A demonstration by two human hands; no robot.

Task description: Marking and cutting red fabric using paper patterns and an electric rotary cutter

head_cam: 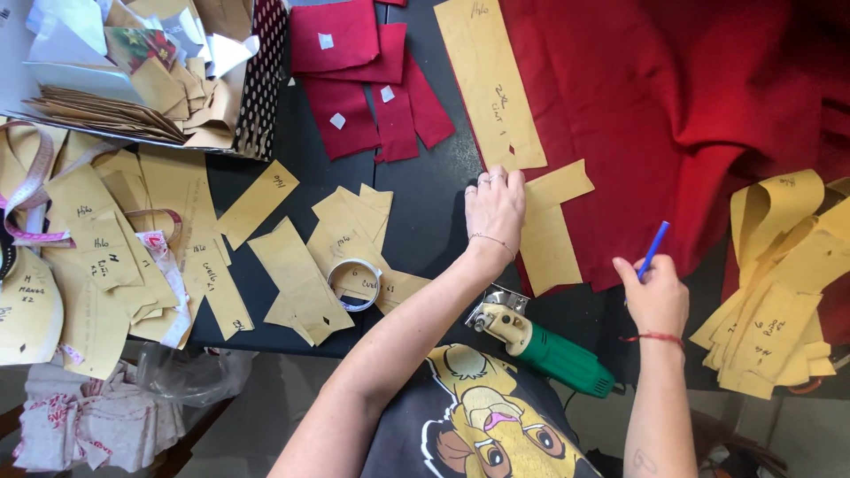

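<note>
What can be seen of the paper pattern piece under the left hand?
The pattern piece is tan-yellow, stiff-looking paper cut in an angular shape with a wider flap at its top right. It lies flat on the red fabric, its lower end near the fabric's edge. The left hand presses flat on its left edge, fingers spread. A longer paper strip lies just above it. The right hand, holding a blue pen, is apart from it.

Red cloth (pixel 691 97), tan paper pattern (pixel 544 235), blue pen (pixel 653 250).

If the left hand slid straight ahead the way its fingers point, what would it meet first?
The left hand points up the table; its fingertips already sit at the long tan paper pattern piece lying on the red fabric, so likely that first.
</note>
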